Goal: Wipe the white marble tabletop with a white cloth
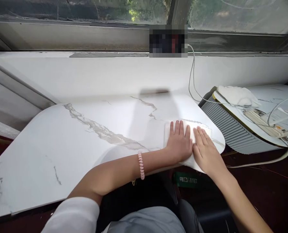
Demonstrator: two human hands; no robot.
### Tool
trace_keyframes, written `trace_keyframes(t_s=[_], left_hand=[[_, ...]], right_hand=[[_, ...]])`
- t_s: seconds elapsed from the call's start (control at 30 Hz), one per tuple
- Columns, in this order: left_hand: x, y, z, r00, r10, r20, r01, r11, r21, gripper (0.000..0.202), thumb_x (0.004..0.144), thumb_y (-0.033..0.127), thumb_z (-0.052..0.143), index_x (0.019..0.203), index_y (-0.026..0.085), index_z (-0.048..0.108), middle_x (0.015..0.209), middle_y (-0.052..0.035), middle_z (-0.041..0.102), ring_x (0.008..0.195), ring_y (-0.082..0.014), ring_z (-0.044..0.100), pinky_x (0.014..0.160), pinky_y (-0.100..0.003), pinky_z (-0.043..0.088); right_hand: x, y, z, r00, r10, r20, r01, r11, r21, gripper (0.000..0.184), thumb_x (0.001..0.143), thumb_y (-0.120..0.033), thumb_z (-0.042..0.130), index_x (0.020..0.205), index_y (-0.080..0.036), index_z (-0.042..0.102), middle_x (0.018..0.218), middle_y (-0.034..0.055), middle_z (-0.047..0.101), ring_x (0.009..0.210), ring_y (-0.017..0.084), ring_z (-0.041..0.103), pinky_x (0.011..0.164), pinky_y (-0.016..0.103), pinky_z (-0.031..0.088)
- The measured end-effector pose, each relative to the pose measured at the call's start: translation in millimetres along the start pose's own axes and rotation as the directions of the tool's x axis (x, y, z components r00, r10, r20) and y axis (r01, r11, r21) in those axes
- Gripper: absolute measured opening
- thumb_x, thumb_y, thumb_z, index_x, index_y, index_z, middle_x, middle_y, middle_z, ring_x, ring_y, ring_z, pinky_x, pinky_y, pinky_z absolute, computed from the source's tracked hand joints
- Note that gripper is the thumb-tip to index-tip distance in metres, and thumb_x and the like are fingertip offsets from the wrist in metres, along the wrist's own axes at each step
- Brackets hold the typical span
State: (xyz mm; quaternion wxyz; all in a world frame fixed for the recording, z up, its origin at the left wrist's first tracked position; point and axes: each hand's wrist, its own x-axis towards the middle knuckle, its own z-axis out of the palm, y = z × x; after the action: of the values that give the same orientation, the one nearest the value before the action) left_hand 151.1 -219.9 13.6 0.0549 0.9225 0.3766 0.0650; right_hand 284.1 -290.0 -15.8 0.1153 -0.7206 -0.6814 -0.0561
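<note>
A white cloth or paper sheet (189,124) lies flat near the right end of the marble-patterned white table (117,123). My left hand (179,142) rests palm down on its left part, fingers stretched out and slightly spread. On its right part lies my right hand (205,152), also flat, with the fingers extended close together. The two hands nearly meet at the thumbs. Much of the sheet is hidden under them. A pink coil band (141,165) circles my left wrist.
Beyond the table is a white wall ledge (110,71) below a window. To the right, a ribbed-sided cabinet (231,126) holds a bundled white cloth (238,95) and a power strip (266,123). A white cable (193,71) hangs from the sill. A green box (186,179) lies below.
</note>
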Motion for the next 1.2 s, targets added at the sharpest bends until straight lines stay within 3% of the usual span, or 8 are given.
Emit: trace_keyframes(t_s=[0.17, 0.3, 0.5, 0.67, 0.8, 1.0, 1.2], left_hand=[[-41.1, -6.8, -7.8, 0.997, -0.058, 0.045, 0.057, 0.998, 0.026, 0.062, 0.104, 0.038, 0.036, 0.158, 0.007, 0.033, 0.164, -0.0241, 0.025, 0.152, -0.0422, 0.022, 0.123, -0.06, 0.024], [-43.5, -27.2, -12.7, 0.995, -0.063, 0.081, 0.061, 0.998, 0.023, 0.06, 0.105, 0.034, 0.036, 0.157, 0.006, 0.032, 0.164, -0.0252, 0.025, 0.152, -0.0416, 0.021, 0.124, -0.056, 0.022], [-0.9, -83.5, -12.2, 0.993, -0.115, 0.024, 0.116, 0.992, -0.057, 0.055, 0.105, 0.03, 0.031, 0.157, 0.013, 0.035, 0.166, -0.0163, 0.028, 0.155, -0.0306, 0.021, 0.127, -0.048, 0.018], [48.5, -127.7, -12.0, 0.974, -0.227, -0.014, 0.223, 0.967, -0.12, 0.055, 0.104, 0.028, 0.03, 0.157, 0.016, 0.037, 0.167, -0.0132, 0.029, 0.155, -0.0268, 0.021, 0.128, -0.042, 0.013], [79.7, -155.6, -13.1, 0.947, -0.317, -0.045, 0.31, 0.944, -0.115, 0.056, 0.103, 0.028, 0.03, 0.157, 0.015, 0.036, 0.166, -0.0126, 0.031, 0.155, -0.0263, 0.023, 0.128, -0.042, 0.013], [104.5, -184.6, -13.1, 0.943, -0.32, -0.088, 0.309, 0.944, -0.119, 0.055, 0.102, 0.027, 0.031, 0.155, 0.016, 0.039, 0.164, -0.0125, 0.036, 0.154, -0.0254, 0.027, 0.127, -0.041, 0.016], [97.6, -185.0, -13.3, 0.938, -0.336, -0.08, 0.327, 0.939, -0.109, 0.055, 0.104, 0.027, 0.028, 0.157, 0.014, 0.036, 0.166, -0.0148, 0.03, 0.156, -0.0253, 0.022, 0.128, -0.041, 0.013]], right_hand=[[-13.2, -31.9, -12.6, 0.988, -0.07, 0.141, 0.069, 0.998, 0.015, 0.065, 0.104, -0.034, 0.016, 0.158, -0.001, 0.031, 0.166, 0.0197, 0.024, 0.155, 0.029, 0.02, 0.125, 0.051, 0.029], [8.2, -41.0, -4.9, 0.97, -0.061, 0.236, 0.062, 0.998, 0.003, 0.064, 0.105, -0.033, 0.017, 0.159, 0.0, 0.027, 0.167, 0.0219, 0.021, 0.156, 0.031, 0.016, 0.125, 0.053, 0.027], [83.3, -34.1, 27.2, 0.954, -0.252, 0.162, 0.248, 0.968, 0.044, 0.063, 0.103, -0.033, 0.027, 0.16, -0.006, 0.027, 0.165, 0.0232, 0.028, 0.155, 0.038, 0.019, 0.118, 0.067, 0.029], [163.5, -43.9, 41.6, 0.962, -0.214, 0.17, 0.208, 0.977, 0.052, 0.063, 0.103, -0.034, 0.024, 0.158, -0.005, 0.031, 0.164, 0.023, 0.031, 0.153, 0.037, 0.023, 0.119, 0.063, 0.029], [210.6, -56.2, 48.0, 0.978, -0.156, 0.14, 0.149, 0.987, 0.057, 0.063, 0.102, -0.034, 0.025, 0.157, -0.003, 0.032, 0.164, 0.0222, 0.029, 0.154, 0.032, 0.025, 0.124, 0.052, 0.025], [246.8, -62.5, 55.9, 0.989, -0.108, 0.105, 0.099, 0.991, 0.086, 0.062, 0.101, -0.036, 0.028, 0.156, -0.01, 0.038, 0.164, 0.0157, 0.035, 0.151, 0.029, 0.032, 0.124, 0.049, 0.028], [245.5, -69.3, 54.9, 0.986, -0.12, 0.119, 0.116, 0.992, 0.043, 0.063, 0.102, -0.036, 0.026, 0.157, -0.006, 0.036, 0.164, 0.0193, 0.033, 0.153, 0.03, 0.028, 0.124, 0.049, 0.027]])
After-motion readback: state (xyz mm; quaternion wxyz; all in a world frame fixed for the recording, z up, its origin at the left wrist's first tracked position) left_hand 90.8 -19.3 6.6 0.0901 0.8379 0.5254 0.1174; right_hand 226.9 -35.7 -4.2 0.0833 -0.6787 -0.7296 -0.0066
